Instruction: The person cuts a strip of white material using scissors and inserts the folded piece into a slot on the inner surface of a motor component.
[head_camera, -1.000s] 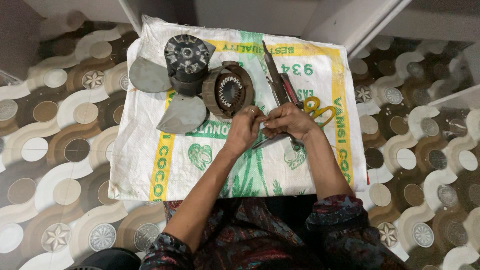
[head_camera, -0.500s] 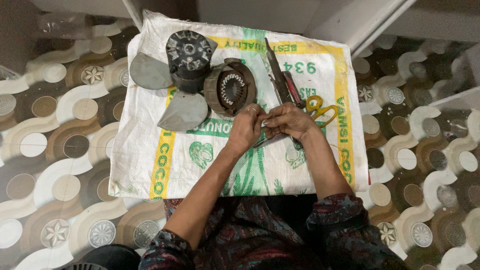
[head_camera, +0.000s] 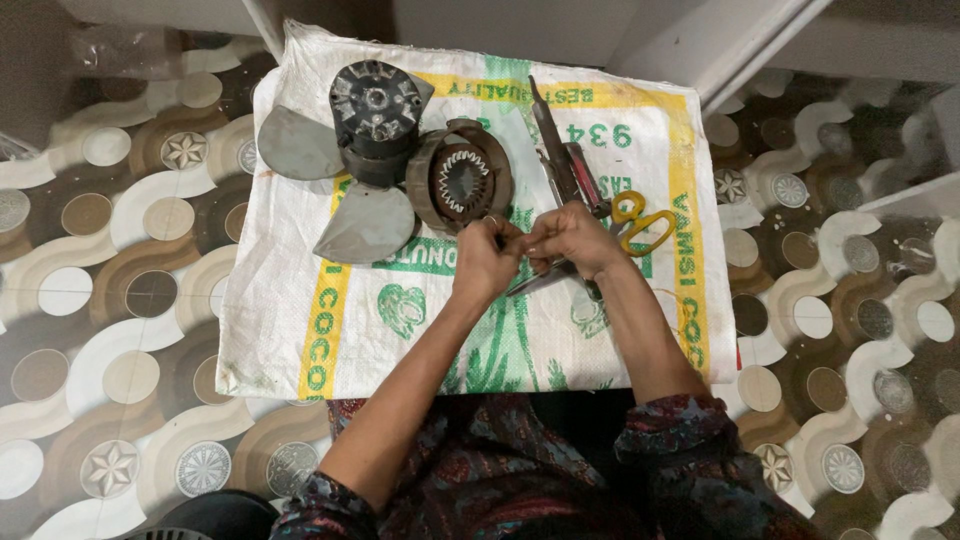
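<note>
Both hands meet over the middle of the woven sack (head_camera: 300, 320): my left hand (head_camera: 487, 258) and right hand (head_camera: 570, 238) have their fingertips pinched together on something thin between them, possibly a wire, too small for me to name. It looks light and bendable, best held close to the pinch, while the round stator ring (head_camera: 460, 180) just beyond the left knuckles looks heavy and rigid. A grey tool (head_camera: 535, 280) pokes out under the right hand, half hidden, with yellow-handled scissors (head_camera: 640, 220) beside it and the fan motor with blades (head_camera: 372, 120) further off.
</note>
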